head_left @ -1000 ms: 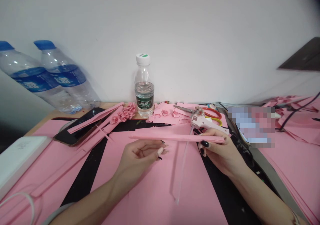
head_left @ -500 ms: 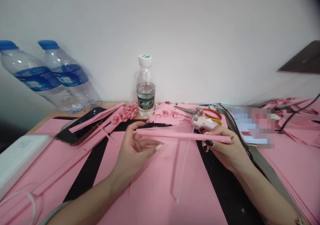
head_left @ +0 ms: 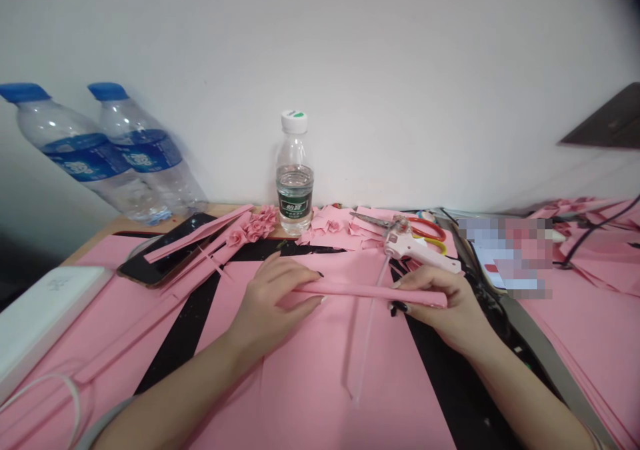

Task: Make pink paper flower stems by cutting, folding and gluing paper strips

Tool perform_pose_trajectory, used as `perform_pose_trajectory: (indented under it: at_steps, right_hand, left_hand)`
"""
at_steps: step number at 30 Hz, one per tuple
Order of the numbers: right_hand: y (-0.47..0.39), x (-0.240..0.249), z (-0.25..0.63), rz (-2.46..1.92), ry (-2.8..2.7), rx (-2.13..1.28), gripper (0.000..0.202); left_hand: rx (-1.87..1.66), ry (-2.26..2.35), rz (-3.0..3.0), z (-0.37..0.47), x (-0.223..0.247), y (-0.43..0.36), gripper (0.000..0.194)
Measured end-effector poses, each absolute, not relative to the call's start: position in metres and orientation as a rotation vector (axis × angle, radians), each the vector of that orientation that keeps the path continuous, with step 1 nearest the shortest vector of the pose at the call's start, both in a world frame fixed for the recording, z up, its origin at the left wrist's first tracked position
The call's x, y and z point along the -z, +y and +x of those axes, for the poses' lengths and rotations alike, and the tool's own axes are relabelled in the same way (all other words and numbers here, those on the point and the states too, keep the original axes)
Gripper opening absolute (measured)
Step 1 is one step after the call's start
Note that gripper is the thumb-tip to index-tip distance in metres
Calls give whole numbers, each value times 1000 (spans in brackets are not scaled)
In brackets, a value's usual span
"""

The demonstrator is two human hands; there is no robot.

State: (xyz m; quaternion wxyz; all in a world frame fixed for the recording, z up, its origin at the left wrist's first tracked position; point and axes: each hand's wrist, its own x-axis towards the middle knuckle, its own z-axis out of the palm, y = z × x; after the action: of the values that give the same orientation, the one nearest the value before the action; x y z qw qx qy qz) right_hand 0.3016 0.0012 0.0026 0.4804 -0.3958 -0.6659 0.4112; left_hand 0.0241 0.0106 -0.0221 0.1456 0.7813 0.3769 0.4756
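A rolled pink paper tube (head_left: 357, 291) is held level above a pink sheet (head_left: 320, 370). My right hand (head_left: 450, 300) closes on its right end, with thumb below and fingers above. My left hand (head_left: 280, 297) is around the left end, which disappears between the thumb and fingers. Behind the right hand lies a glue gun (head_left: 417, 250), its nozzle toward me. A thin clear strand or stick (head_left: 366, 350) runs from near the nozzle down over the sheet.
Scissors (head_left: 370, 221) lie behind the glue gun. A small water bottle (head_left: 295, 183) stands by the wall; two large bottles (head_left: 85, 157) lean at left. Paper roses (head_left: 253, 227) and strips lie near a phone (head_left: 165, 257). A white box-like device (head_left: 55, 317) sits at left, another lit phone (head_left: 487, 257) at right.
The tube has come lower and slightly nearer. My left hand has moved from loosely open by the tube's far end to closed around it. My right hand has shifted slightly left and down.
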Motion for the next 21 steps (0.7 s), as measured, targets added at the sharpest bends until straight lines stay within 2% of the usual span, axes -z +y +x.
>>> perform_pose_trajectory:
  at_steps: [9, 21]
  right_hand:
    - [1, -1, 299, -958, -1629, -1046, 27]
    - [2, -2, 300, -992, -1623, -1079, 15]
  left_hand:
    - [-1371, 1041, 2369, 26, 15, 7, 5]
    - [-1379, 1025, 2392, 28, 17, 6, 7]
